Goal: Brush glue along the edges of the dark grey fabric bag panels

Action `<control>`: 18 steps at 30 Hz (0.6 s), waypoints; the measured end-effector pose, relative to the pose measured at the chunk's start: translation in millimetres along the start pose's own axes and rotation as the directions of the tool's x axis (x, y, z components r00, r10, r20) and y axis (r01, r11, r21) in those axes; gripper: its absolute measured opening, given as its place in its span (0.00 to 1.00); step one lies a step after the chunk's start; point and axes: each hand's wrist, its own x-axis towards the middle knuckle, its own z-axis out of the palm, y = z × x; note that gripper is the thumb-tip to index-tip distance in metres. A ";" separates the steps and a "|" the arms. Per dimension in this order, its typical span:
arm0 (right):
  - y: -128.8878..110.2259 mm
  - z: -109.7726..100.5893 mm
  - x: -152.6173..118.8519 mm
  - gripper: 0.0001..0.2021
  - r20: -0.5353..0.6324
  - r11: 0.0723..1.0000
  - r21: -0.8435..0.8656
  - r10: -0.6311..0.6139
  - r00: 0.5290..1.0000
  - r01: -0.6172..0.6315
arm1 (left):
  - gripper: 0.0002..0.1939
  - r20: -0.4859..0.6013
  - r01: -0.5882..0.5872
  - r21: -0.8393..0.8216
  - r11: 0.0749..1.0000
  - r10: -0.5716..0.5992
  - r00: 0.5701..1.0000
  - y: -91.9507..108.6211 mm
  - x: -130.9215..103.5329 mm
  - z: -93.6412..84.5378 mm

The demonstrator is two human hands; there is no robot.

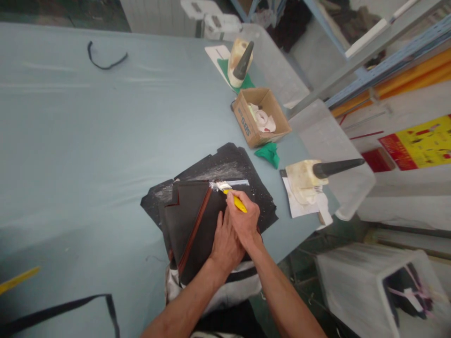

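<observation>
A yellow-handled brush [239, 203] is pinched in my right hand [244, 217], its pale bristles touching the upper edge of a dark grey panel [190, 213] with brown trim. White paste [237, 182] lies along that edge. My left hand [226, 240] rests on the panel, fingers stretched out, just left of and partly under my right hand. Beneath the panel is a black board [262, 199] with whitish smears. Striped light fabric [229, 288] hangs at the near side of the panel.
Beyond the board stand a cardboard box [246, 126] with a paper roll inside and a green cloth [268, 154]. Glue-stained containers with dark cones stand at the right [305, 176] and back [239, 63]. Black straps lie on the blue-grey table [88, 131]; its edge runs along the right.
</observation>
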 end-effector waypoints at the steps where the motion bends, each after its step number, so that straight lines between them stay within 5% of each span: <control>1: 2.4 -0.7 2.0 0.13 -0.001 1.000 0.012 -0.002 1.000 0.002 | 0.34 0.001 -0.001 0.005 1.000 0.001 1.000 -4.7 -4.3 -8.6; 5: 1.0 0.8 2.9 0.14 -0.028 0.999 0.045 0.002 1.000 -0.001 | 0.33 -0.033 0.067 0.081 0.994 -0.064 0.997 -35.3 -23.4 -34.4; 8: -9.4 6.4 -2.4 0.14 -0.033 0.998 0.063 -0.009 0.999 0.011 | 0.31 -0.022 0.105 0.132 0.986 -0.103 0.994 -52.1 -33.7 -34.7; 13: -15.3 8.1 -8.5 0.14 0.032 0.992 0.115 -0.065 0.997 0.061 | 0.34 -0.025 0.140 0.130 0.982 -0.138 0.990 -48.5 -36.1 -22.4; 18: -5.5 3.6 -9.5 0.13 0.002 0.988 0.154 0.013 1.000 -0.013 | 0.35 -0.021 0.150 0.131 0.980 -0.149 0.989 -44.5 -33.7 -23.6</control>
